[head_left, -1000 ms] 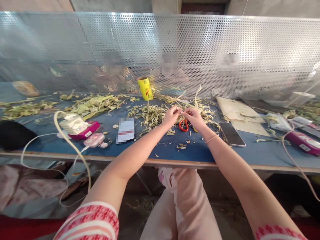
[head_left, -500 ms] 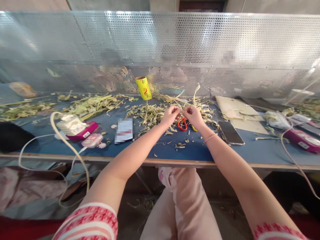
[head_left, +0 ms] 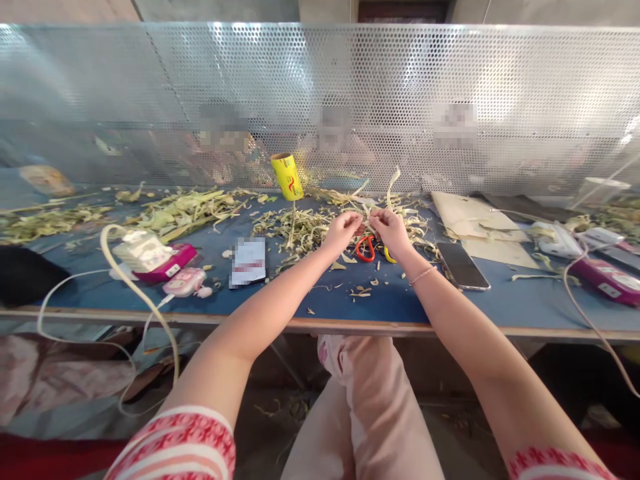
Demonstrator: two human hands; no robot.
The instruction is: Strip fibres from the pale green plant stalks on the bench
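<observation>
My left hand (head_left: 344, 231) and my right hand (head_left: 389, 230) face each other above a pile of curled, pale green dried plant strips (head_left: 313, 225). The fingers of both are pinched, the fingertips a small gap apart. Whatever lies between them is too small to make out. Just below the hands lie scissors with an orange-red handle loop (head_left: 365, 249); a yellow loop (head_left: 389, 255) shows beside my right hand, partly covered by it. A long pale strip (head_left: 393, 187) curls upward behind my right hand.
A yellow tube (head_left: 287, 177) stands tilted behind the pile, before a perforated metal screen (head_left: 320, 80). A dark phone (head_left: 463, 265) lies right, another phone-like device (head_left: 249, 262) left. Power strips (head_left: 160, 259) with cables sit leftward; cardboard (head_left: 480, 220) lies at right. People are blurred behind the screen.
My right hand has shifted slightly right, and the gap between the two hands is a little wider. My left hand is nearly in the same place.
</observation>
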